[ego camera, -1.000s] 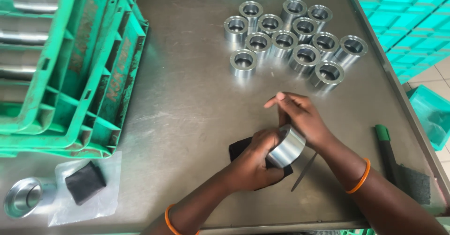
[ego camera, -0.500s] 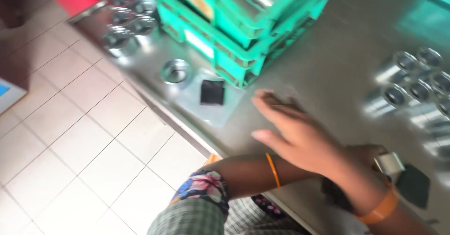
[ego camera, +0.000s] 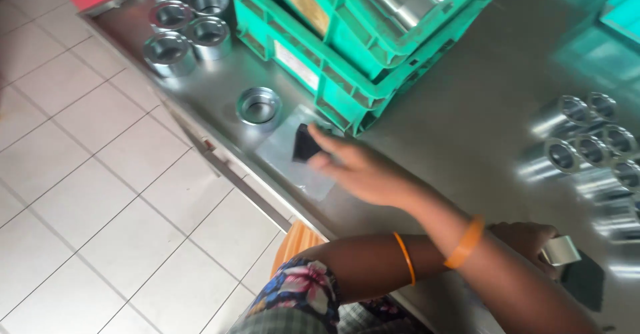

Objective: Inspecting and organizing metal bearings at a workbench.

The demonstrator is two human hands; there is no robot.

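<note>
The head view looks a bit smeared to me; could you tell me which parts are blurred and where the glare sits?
Head view: motion blur smears the reaching right hand and the metal rings at right; glare washes the steel table near the green crates; the left hand holding a metal ring lies partly hidden behind the right forearm.

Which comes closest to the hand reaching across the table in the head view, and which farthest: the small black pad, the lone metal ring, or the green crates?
From the reaching right hand:
1. Small black pad, at its fingertips, on a clear sheet.
2. Green crates, just beyond the fingers.
3. Lone metal ring, past the pad, near the table edge.
</note>
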